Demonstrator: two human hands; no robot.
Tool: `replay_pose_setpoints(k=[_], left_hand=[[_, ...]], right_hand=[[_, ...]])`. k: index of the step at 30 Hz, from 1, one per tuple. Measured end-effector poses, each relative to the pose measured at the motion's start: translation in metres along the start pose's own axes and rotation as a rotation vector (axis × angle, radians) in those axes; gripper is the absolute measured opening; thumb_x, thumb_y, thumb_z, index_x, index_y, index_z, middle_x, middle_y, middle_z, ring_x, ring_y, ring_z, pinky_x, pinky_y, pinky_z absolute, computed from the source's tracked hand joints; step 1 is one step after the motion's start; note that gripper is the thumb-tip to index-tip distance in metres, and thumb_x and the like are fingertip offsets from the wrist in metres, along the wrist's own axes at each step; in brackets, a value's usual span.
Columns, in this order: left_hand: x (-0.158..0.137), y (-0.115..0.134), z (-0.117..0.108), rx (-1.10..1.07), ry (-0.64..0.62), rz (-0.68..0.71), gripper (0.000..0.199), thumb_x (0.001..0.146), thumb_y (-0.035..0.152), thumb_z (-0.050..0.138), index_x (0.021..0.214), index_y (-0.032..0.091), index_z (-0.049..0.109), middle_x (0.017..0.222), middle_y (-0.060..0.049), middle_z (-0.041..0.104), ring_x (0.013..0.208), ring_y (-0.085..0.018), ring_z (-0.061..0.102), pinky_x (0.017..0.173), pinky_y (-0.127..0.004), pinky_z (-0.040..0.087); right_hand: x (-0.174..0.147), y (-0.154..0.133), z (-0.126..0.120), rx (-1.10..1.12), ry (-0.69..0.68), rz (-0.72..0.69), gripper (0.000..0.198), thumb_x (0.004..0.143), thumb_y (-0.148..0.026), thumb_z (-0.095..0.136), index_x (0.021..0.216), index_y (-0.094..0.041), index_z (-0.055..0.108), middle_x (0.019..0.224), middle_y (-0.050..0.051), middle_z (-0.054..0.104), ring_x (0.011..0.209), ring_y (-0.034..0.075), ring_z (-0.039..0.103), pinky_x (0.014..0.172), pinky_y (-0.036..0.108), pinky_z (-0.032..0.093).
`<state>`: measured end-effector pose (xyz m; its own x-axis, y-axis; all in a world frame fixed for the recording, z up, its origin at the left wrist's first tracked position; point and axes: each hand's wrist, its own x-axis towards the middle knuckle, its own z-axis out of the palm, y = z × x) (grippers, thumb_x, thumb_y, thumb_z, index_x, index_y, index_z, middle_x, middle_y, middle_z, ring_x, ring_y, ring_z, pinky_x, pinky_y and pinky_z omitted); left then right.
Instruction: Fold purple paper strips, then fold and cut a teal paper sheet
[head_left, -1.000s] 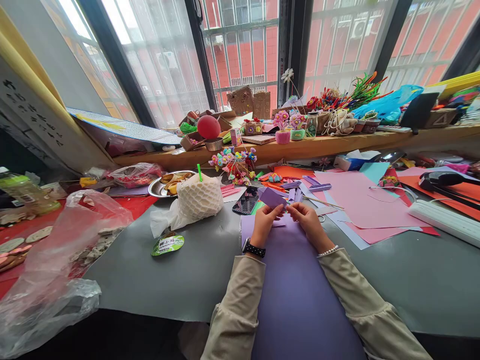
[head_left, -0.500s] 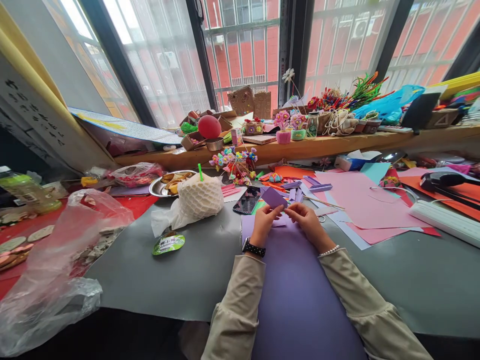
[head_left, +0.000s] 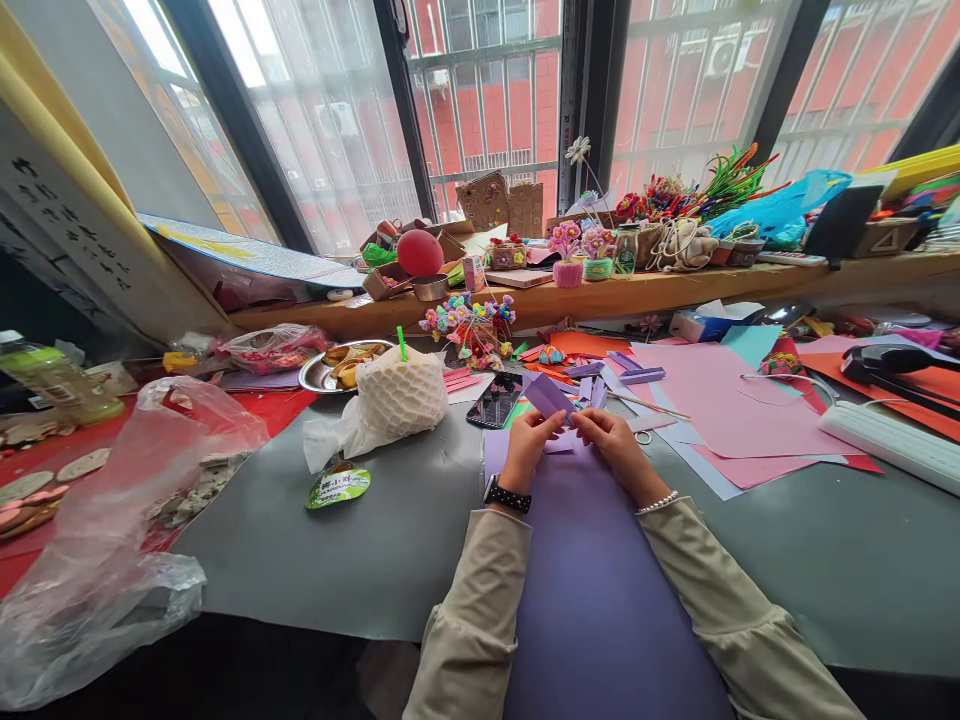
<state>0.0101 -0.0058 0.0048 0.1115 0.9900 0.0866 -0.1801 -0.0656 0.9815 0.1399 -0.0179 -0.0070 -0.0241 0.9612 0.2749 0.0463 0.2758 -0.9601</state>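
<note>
Between both hands is a small folded piece of purple paper, raised a little over the table. My left hand pinches its lower left side. The fingers of my right hand close on its right edge, close to the left fingertips. Under my wrists runs a large purple sheet towards the table's front edge. Just beyond the hands lie several folded purple strips. A black phone rests left of the paper, and scissor handles show right of my right hand.
A coconut in white foam netting with a green straw stands left, before a metal plate. Pink sheets and a white power strip lie right. A plastic bag hangs over the left edge. Craft flowers stand behind.
My right fingers have shifted slightly along the small purple paper, which has tilted a little. My left hand keeps its pinch in nearly the same place.
</note>
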Motion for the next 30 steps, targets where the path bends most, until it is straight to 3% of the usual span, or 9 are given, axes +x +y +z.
replay_pose_setpoints(k=[6,16,23,30], left_hand=[[0.0,0.0,0.0,0.017,-0.01,0.011,0.023,0.054,0.033,0.066,0.064,0.012,0.061,0.055,0.0,0.055,0.052,-0.009,0.05,0.052,-0.021,0.039],[0.001,0.0,0.0,0.046,-0.045,-0.005,0.023,0.054,0.034,0.066,0.063,0.013,0.06,0.053,0.0,0.054,0.05,-0.009,0.051,0.05,-0.021,0.038],[-0.001,0.0,0.001,0.064,-0.054,-0.026,0.023,0.055,0.034,0.066,0.061,0.012,0.06,0.051,0.0,0.055,0.048,-0.009,0.05,0.05,-0.021,0.039],[-0.002,0.0,0.002,0.103,-0.043,-0.032,0.023,0.055,0.033,0.066,0.056,0.011,0.059,0.049,0.0,0.054,0.047,-0.008,0.05,0.049,-0.02,0.038]], right_hand=[[-0.002,-0.005,0.0,-0.028,-0.001,-0.046,0.023,0.065,-0.041,0.056,0.065,-0.018,0.057,0.056,-0.002,0.051,0.051,0.01,0.044,0.051,0.024,0.036],[0.001,0.004,-0.001,0.034,0.055,-0.006,0.03,0.066,-0.047,0.053,0.059,-0.018,0.053,0.055,-0.002,0.048,0.05,0.009,0.043,0.049,0.023,0.035],[0.004,0.008,-0.002,0.093,0.117,0.037,0.027,0.061,-0.044,0.06,0.069,-0.018,0.057,0.055,-0.003,0.047,0.049,0.009,0.041,0.048,0.023,0.035],[0.003,0.006,-0.003,0.058,0.127,0.009,0.025,0.062,-0.041,0.06,0.065,-0.017,0.057,0.054,-0.002,0.048,0.05,0.009,0.041,0.049,0.023,0.034]])
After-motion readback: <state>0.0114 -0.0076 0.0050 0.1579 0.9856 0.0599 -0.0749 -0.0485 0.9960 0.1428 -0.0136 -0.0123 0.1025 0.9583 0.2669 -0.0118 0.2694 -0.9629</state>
